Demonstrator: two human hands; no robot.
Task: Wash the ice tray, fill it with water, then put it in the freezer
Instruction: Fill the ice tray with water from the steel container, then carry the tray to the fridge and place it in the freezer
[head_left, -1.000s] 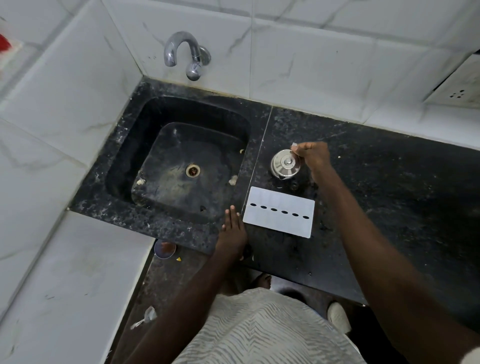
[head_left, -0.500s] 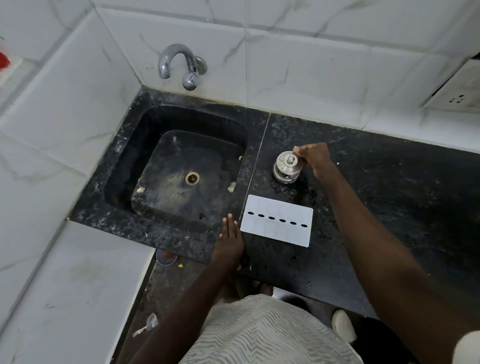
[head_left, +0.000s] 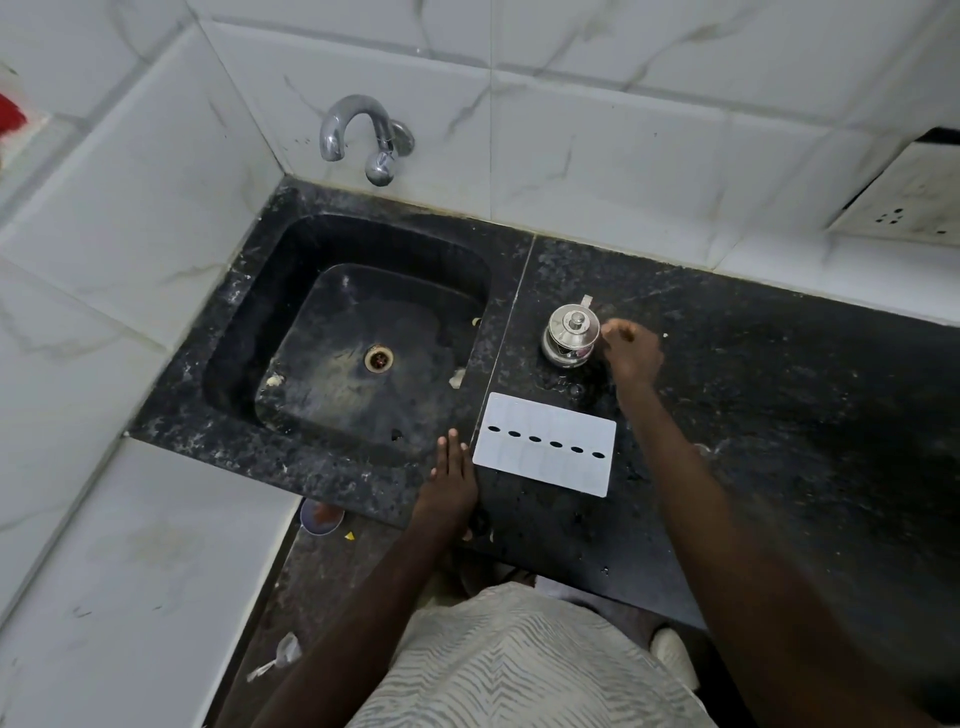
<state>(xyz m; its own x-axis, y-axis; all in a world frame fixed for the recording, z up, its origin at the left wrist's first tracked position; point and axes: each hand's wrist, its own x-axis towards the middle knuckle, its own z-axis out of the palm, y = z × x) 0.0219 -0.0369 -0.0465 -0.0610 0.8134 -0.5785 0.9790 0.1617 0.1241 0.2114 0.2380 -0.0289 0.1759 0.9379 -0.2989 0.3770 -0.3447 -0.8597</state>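
- Head view: ice tray lies flat on black tabletop, just right of sink, toward near edge.
- Left grip spread flat on tabletop, just left of ice tray.
- Right grip blurred, just right of lidded steel pot; cannot tell if pinching anything.

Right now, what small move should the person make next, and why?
Probably the left hand grips the ice tray and lifts it to the sink. That hand rests flat beside the untouched tray; the right hand is off by the steel pot.
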